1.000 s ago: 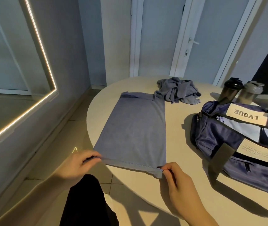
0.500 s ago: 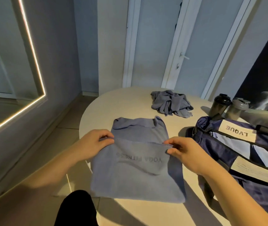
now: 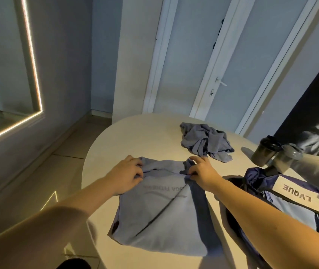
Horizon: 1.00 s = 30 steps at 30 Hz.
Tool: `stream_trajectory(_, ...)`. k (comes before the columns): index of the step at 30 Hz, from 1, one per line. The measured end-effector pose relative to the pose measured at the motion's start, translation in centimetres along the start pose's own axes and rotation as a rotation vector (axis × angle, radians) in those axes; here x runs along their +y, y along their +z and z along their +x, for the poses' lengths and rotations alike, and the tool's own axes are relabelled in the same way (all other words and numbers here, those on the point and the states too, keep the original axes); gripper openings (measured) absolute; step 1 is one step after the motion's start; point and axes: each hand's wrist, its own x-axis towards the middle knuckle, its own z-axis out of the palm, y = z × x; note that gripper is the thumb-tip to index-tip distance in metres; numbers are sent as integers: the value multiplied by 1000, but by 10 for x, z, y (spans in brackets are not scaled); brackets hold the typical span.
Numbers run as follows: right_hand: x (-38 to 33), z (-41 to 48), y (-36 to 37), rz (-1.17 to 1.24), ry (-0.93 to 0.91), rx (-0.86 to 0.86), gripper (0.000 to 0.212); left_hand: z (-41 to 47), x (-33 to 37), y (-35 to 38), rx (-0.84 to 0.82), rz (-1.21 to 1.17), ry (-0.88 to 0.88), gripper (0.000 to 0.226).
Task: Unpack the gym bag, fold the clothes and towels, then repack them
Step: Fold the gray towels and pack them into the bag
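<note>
Your towel [image 3: 160,216] lies on the table [image 3: 135,136] at its near edge. Long axis runs 6 to 12, fold at 6, loose ends at 12. It is blue-grey, doubled, with faint lettering upside-down to you. Your left hand [image 3: 127,175] and right hand [image 3: 203,175] each pinch a far corner. Count from the towel: one crumpled cloth [image 3: 205,144] at 1, one gym bag [image 3: 290,200] at 3, two bottles [image 3: 267,152] at 2.

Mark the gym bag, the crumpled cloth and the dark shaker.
gym bag [image 3: 298,193]: head view, white label panel.
crumpled cloth [image 3: 199,140]: head view, middle of heap.
dark shaker [image 3: 261,156]: head view, its side.
</note>
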Motion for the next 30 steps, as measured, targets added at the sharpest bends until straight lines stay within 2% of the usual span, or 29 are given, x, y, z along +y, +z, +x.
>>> stream_trajectory(5, 11, 20, 22, -5, -40, 11, 16, 7, -3, 3, -13, 106, -18, 21)
stream_trajectory(10, 13, 20, 33, 37, -30, 48, 19, 10, -6, 4, -6, 104, -45, 29)
stream_trajectory(14, 16, 14, 30, 7, -82, 143, 17, 12, -9, 2, 32, 120, -4, 21)
stream_trajectory(18, 20, 15, 23, -154, -215, 306, 10, 14, -4, -3, 40, 156, 28, 16)
stream_trajectory(20, 24, 21, 23, -224, -275, 250, 11, 15, -1, -5, 58, 174, 28, 18)
stream_trajectory(23, 32, 33, 26, -236, -253, 172, 17, 16, 0, -6, 78, 171, 18, 18)
stream_trajectory(30, 33, 41, 23, -228, -302, 248, 13, 18, -1, -8, 153, 122, 38, 18)
